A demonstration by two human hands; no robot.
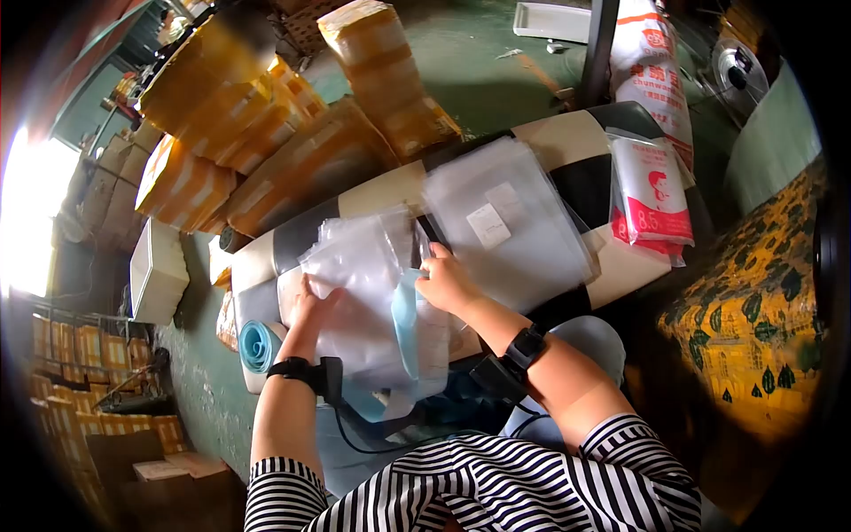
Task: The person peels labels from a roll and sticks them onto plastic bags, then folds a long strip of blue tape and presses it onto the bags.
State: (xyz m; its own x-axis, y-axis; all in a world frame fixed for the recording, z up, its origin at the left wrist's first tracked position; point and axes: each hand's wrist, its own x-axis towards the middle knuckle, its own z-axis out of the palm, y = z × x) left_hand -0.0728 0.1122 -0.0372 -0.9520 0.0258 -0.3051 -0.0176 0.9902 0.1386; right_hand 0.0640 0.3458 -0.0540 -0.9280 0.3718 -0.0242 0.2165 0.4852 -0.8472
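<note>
My left hand [312, 310] is at the left edge of a stack of clear plastic bags [355, 266], its thumb on top and its fingers partly hidden. My right hand [446, 282] pinches a light-blue strip [405, 324] at the stack's right side. The strip hangs down across the bags toward my lap. To the right lies a second stack of clear bags [532, 213] with a white label [488, 225] on it. A roll of blue strip material [258, 346] stands at the left end of the seat.
A black-and-cream padded bench [554, 142] bears the stacks and a red-and-white printed packet [654, 191]. Taped cartons [310, 160] are piled behind it. A white foam box [160, 270] is at left, a yellow leaf-patterned covered thing [753, 310] at right, a white printed sack [651, 75] behind.
</note>
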